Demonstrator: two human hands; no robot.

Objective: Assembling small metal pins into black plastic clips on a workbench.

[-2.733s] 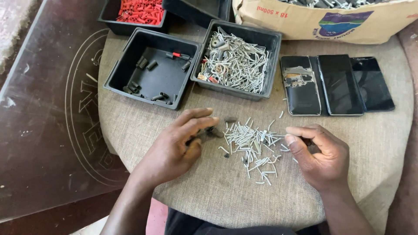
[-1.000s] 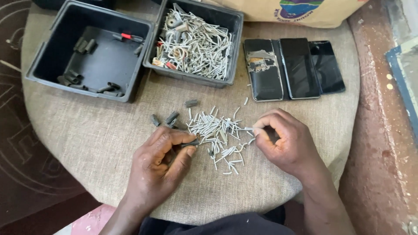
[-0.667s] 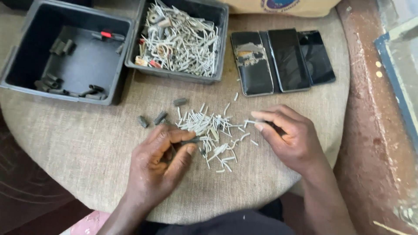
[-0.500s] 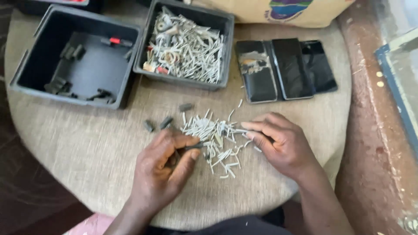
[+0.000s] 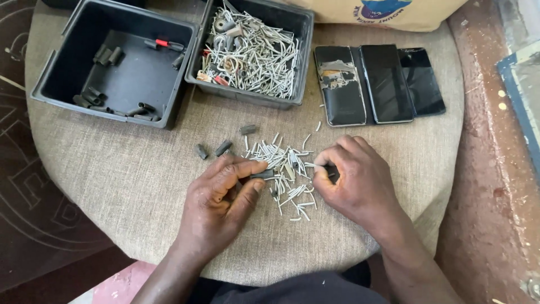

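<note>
Pinching a dark sleeve (image 5: 262,174), the left hand (image 5: 222,200) works; the right hand's (image 5: 354,180) grip hides a half-seen piece.

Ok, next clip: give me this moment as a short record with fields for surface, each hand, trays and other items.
surface: round table under woven beige cloth
left hand: pinching a small dark sleeve at the pile's edge
right hand: fingertips on another dark piece, beside the pile
pile of grey pins: loose, between the hands
left tray: few dark sleeves
right tray: many pins
other: three phones
</note>
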